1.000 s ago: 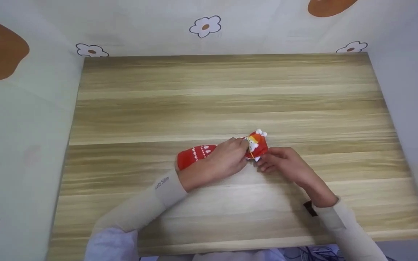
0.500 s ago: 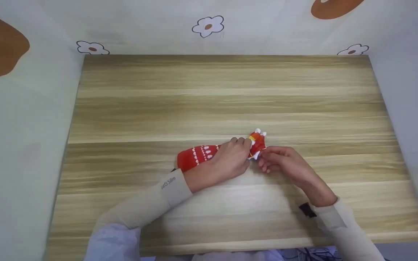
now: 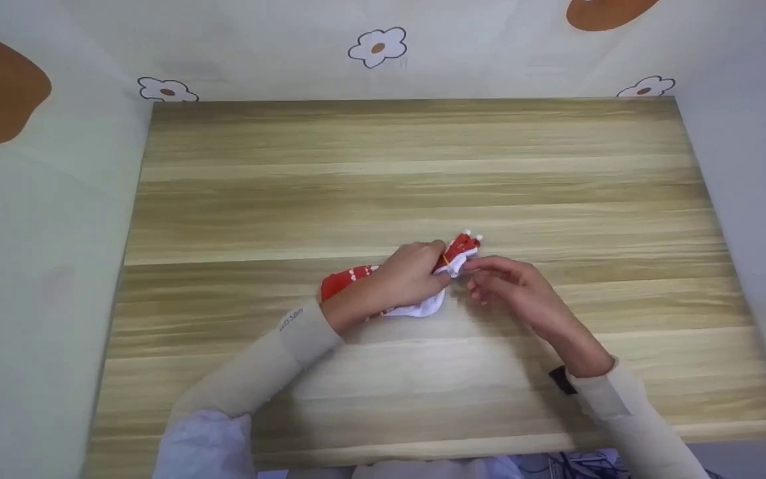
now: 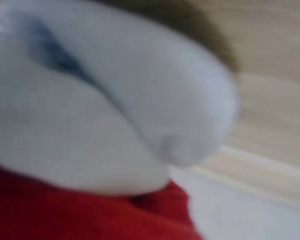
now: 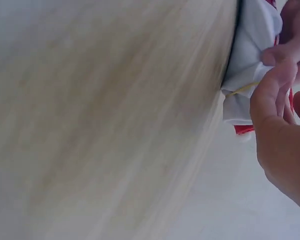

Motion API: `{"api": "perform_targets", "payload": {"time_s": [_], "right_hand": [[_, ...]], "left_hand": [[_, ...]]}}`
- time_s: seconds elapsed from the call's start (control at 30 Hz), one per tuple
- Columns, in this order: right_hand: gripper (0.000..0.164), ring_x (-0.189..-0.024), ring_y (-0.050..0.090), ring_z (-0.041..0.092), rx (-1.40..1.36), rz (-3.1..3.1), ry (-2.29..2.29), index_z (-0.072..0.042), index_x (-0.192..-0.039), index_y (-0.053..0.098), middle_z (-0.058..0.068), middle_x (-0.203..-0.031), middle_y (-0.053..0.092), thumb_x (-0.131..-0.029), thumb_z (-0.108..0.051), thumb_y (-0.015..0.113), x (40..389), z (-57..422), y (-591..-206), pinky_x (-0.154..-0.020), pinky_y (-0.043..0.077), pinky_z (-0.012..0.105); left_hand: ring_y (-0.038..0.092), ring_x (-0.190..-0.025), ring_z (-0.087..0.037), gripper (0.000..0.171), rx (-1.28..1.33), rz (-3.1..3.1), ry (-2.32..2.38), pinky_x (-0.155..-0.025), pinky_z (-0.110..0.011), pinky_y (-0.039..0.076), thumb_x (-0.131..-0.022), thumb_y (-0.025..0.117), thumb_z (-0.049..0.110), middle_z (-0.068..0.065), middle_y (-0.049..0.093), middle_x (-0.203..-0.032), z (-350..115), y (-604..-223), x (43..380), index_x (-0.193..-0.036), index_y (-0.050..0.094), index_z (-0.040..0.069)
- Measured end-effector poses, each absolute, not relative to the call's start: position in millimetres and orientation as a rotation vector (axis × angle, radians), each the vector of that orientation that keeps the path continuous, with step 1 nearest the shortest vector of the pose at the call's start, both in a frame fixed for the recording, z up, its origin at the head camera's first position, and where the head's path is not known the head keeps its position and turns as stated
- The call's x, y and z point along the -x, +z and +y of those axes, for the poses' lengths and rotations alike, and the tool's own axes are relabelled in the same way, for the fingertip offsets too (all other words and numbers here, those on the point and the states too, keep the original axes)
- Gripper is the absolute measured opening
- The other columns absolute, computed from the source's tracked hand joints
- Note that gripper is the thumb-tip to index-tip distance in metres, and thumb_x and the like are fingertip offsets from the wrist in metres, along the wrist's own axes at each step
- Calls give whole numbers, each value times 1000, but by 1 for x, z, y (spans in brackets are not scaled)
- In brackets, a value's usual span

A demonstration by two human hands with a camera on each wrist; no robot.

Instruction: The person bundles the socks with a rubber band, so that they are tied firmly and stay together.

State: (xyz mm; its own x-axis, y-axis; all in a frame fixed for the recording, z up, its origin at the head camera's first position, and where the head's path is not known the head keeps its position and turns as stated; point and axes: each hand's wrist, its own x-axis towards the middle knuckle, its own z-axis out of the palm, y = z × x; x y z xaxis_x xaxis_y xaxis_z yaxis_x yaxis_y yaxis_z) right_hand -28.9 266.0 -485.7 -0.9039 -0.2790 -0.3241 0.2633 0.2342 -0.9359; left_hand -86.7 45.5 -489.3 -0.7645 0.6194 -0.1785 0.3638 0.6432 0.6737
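Observation:
A red-and-white patterned cloth piece lies across the middle front of the table; its exact kind is unclear. Its narrow right end shows red and white folds with small white bobbles, bound by a thin yellow band. My left hand grips the cloth just left of the band, its fingers curled round it. White cloth fills much of the left wrist view, blurred. At the bound end, my right hand's fingertips touch the white folds. Whether they pinch cloth or band is hidden.
The wood-grain table stretches out behind and beside the hands. Pale walls with printed flowers and brown shapes stand along its back and sides. Dark cables show below the front edge at the right.
The bound end has turned and narrowed under my left hand, showing more white fold. White cloth now shows below the left hand. My right hand stays by the same end, slightly shifted.

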Motion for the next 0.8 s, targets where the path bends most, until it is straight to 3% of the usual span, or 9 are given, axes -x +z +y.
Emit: {"api": "perform_targets", "payload": {"time_s": [0.2, 0.33, 0.5, 0.63, 0.8], "right_hand": [[19, -107, 70, 18, 302, 2670, -1367, -8, -114, 76, 8, -115, 76, -96, -5, 71, 32, 248, -488, -91, 59, 31], [21, -106, 71, 23, 478, 2967, -1136, -7, -112, 73, 8, -111, 75, -91, -5, 77, 33, 236, -494, -95, 57, 42], [19, -97, 68, 25, 479, 3052, -1029, -6, -108, 72, 10, -103, 75, -91, -10, 78, 36, 230, -498, -88, 56, 44], [12, -94, 66, 20, 419, 2919, -1111, -9, -102, 77, 5, -99, 75, -90, -12, 79, 41, 237, -497, -87, 56, 40], [9, -105, 64, 14, 468, 2715, -1293, -13, -94, 77, 1, -103, 75, -88, -7, 81, 36, 250, -496, -97, 50, 26]], "left_hand": [[61, -87, -19, 33, -702, 2366, 918, -80, -29, 52, -102, 62, 28, -5, 67, -101, 38, -486, 97, -126, 61, 7], [61, -85, -19, 34, -707, 2353, 936, -78, -29, 52, -103, 60, 31, -5, 67, -99, 36, -487, 98, -127, 60, 6], [60, -88, -19, 39, -720, 2349, 949, -82, -30, 52, -105, 59, 32, -6, 67, -103, 38, -490, 96, -133, 58, 5], [60, -87, -19, 38, -726, 2385, 924, -80, -29, 51, -104, 60, 33, -5, 67, -102, 41, -489, 93, -131, 57, 6], [62, -82, -18, 31, -753, 2511, 852, -73, -27, 53, -105, 59, 31, -6, 69, -96, 48, -489, 87, -123, 59, 5]]}}
